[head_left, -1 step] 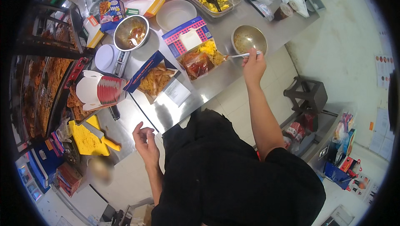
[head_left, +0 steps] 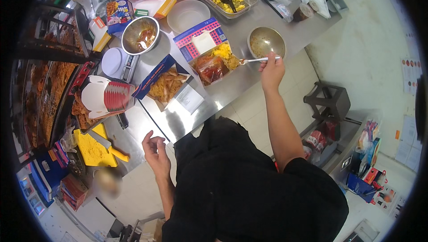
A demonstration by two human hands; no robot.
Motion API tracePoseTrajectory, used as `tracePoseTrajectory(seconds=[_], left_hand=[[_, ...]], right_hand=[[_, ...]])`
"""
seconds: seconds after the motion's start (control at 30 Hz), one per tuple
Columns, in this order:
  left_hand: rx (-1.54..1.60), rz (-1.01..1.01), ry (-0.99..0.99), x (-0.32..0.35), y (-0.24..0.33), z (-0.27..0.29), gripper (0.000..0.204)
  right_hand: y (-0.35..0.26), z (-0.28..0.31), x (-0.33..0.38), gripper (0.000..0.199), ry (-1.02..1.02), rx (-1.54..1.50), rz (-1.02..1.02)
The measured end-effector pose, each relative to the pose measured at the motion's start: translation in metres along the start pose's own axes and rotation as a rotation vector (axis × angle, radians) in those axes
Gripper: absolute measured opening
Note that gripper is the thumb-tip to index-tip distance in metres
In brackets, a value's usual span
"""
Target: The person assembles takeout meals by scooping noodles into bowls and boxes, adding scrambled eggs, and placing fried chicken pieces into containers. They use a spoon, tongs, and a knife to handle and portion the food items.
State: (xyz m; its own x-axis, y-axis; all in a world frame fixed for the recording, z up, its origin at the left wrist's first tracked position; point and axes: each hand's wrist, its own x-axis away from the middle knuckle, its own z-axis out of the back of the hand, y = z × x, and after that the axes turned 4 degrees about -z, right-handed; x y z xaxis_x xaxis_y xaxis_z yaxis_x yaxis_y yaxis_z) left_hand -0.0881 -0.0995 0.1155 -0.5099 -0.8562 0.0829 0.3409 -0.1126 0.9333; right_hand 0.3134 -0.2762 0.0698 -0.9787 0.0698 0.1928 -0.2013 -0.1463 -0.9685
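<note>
My right hand (head_left: pixel 272 71) pinches the handle of a metal spoon (head_left: pixel 256 59). The spoon's head touches the edge of the brown, grainy food in an open blue and pink takeaway box (head_left: pixel 196 32). That box also holds yellow egg-like pieces (head_left: pixel 221 51) and a plastic-wrapped reddish portion (head_left: pixel 210 69). Just beyond my hand stands a steel bowl (head_left: pixel 273 36) with some food at its bottom. My left hand (head_left: pixel 158 153) hangs in front of the counter, empty, fingers loosely bent and apart. A second open box (head_left: pixel 166 86) with fried food stands nearer to it.
Another steel bowl (head_left: pixel 128 37) holds a sauced plastic bag, beside a kitchen scale (head_left: pixel 114 63). A clear tray (head_left: pixel 249 8) of yellow food sits at the back. At left are stacked red cartons (head_left: pixel 120 97) and a knife (head_left: pixel 117 153) on a yellow board (head_left: pixel 89 150). A dark stool (head_left: pixel 330 101) stands right.
The spoon's head has shifted very slightly at the box's edge. Both hands stay practically where they were.
</note>
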Motion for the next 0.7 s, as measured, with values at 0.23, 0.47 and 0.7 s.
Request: tracePoseTrajectory(seconds=[0.23,0.47,0.7], left_hand=[[0.008,-0.01,-0.006,-0.002,0.001,0.001,0.038],[0.031,-0.058,-0.051,-0.007,0.001,-0.005,0.038],[0.036,-0.043,-0.05,-0.009,0.002,-0.008,0.038]], right_hand=[[-0.022,0.008,-0.009,0.027,0.032,-0.322,-0.16],[-0.107,0.013,-0.013,0.024,-0.009,-0.355,-0.043],[-0.178,0.015,-0.013,0.022,-0.035,-0.381,0.025]])
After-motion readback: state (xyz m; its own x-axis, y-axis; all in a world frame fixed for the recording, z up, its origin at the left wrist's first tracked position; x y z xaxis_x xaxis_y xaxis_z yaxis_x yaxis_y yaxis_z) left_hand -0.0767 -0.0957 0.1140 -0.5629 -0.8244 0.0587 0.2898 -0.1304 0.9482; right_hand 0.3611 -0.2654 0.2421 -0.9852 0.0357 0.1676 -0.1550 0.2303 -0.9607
